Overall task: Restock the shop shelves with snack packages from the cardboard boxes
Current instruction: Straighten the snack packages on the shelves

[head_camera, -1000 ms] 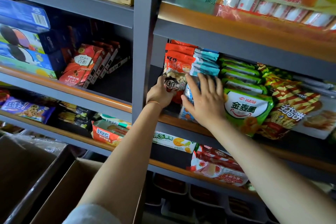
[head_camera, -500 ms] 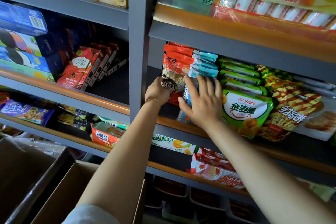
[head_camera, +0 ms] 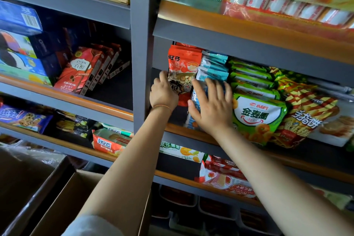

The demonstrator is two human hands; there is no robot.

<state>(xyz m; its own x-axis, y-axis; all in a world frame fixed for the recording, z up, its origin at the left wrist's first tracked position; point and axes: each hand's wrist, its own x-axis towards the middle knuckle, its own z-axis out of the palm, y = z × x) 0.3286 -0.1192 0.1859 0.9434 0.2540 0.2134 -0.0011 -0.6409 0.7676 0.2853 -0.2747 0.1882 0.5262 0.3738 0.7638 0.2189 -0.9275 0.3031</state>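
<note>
An orange snack packet (head_camera: 183, 71), upright at the shelf's (head_camera: 191, 132) left end, is gripped low by the left hand (head_camera: 162, 95). At its 3 o'clock, blue packets (head_camera: 212, 74) are pressed by the flat, straight-fingered right hand (head_camera: 210, 107). A cardboard box (head_camera: 63, 207) is seen at 7 o'clock.

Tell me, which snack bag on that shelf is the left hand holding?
The orange bag at the row's far left, beside the post. The left hand grips its lower edge; the right hand lies flat on the blue bags.

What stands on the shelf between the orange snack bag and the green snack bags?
In the head view, a row of light blue packets stands between the orange bag and the green bags; the right hand presses them.
</note>
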